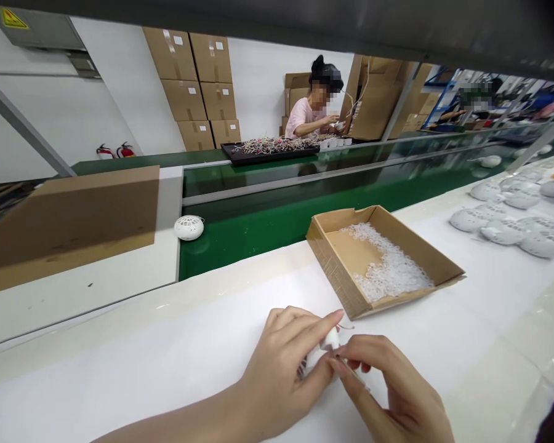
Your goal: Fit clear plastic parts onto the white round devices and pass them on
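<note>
I saw the left hand (279, 375) clamped on a small white plastic part (330, 339) and the right hand (388, 384) pinched closed against it, gripping something too fine to tell; a slipped grip could have dropped the part onto the white workbench (133, 369).

From here I see a white plastic piece (330, 339) pinched in the fingers (300, 320), above a plain white bench (120, 375). Just beyond, a brown cardboard tray (344, 220) holds clear plastic rings (390, 264). At left, a white perforated shell (189, 227) sits beside the green conveyor belt (240, 246). Upper left show red fire extinguishers (125, 151) and a yellow warning label (13, 19); farther back, a co-worker's pink shirt (302, 118).
</note>
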Demonstrator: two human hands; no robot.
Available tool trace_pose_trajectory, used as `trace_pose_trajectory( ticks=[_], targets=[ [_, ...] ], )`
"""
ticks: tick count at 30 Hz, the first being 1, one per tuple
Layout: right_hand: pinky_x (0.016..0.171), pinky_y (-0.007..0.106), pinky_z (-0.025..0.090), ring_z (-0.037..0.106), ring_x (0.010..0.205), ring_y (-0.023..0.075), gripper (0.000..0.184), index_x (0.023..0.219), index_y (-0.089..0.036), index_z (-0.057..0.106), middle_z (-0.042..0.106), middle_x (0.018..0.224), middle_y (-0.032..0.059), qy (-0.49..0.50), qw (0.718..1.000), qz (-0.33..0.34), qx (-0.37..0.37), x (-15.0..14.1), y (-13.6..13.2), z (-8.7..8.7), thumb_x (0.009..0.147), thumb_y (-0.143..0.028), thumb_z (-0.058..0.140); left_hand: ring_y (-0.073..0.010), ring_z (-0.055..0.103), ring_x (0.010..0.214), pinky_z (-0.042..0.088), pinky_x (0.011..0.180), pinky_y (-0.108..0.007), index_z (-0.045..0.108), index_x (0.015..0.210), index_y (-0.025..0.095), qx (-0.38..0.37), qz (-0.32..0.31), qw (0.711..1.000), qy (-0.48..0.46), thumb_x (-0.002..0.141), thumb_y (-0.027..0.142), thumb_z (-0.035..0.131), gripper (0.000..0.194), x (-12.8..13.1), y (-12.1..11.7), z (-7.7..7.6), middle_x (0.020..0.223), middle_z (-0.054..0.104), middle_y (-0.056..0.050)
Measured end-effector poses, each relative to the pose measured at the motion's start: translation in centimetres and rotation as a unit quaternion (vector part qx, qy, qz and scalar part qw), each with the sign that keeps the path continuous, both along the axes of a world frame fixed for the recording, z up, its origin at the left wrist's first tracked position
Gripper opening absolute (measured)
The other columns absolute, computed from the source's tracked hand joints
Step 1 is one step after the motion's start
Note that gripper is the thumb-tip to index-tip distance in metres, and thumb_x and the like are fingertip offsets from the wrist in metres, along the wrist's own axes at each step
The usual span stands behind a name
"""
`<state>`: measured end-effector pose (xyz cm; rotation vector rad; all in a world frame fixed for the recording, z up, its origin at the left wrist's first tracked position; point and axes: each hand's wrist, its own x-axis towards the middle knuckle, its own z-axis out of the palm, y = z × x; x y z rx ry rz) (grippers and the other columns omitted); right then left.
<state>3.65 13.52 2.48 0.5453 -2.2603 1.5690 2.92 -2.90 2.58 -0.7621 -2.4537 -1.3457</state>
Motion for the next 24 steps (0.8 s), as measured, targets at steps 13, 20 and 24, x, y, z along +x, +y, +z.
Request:
trace_pose_trajectory(
  ticks=[13,20,24],
  targets=[
    [0.065,0.016,0.057,0.063,0.070,0.0107,0.028,0.113,-0.037,0.067,0.073,0.093,-0.0029,-0.082,0.995,0.040,-0.034,-1.3,0.9,-0.7,0.087,-0.027,0.069,-0.0216,0.057,0.094,0.043,0.084,-0.036,0.026,0.153,0.030,-0.063,0.010,0.995,0.073,0.098,0.016,0.055,0.064,0.0,0.2,-0.7,0.110,0.070,-0.003],
    [0.067,0.017,0.058,0.068,0.075,0.0139,0.019,0.104,-0.030,0.070,0.073,0.086,-0.0006,-0.077,0.994,0.075,-0.014,-1.6,1.3,0.2,0.086,-0.026,0.069,-0.0240,0.055,0.099,0.051,0.085,-0.037,0.027,0.153,0.031,-0.036,-0.010,0.997,0.062,0.095,0.012,0.056,0.068,-0.1,0.0,-1.0,0.111,0.070,-0.005],
    [0.064,0.017,0.057,0.066,0.068,0.0127,0.016,0.098,-0.031,0.069,0.069,0.077,-0.0035,-0.050,0.993,0.108,0.018,-2.2,2.5,0.1,0.084,-0.024,0.070,-0.0250,0.057,0.102,0.053,0.089,-0.039,0.028,0.152,0.029,-0.030,-0.034,0.996,0.079,0.093,0.010,0.056,0.068,-0.1,0.1,-1.2,0.104,0.071,-0.006]
  ],
)
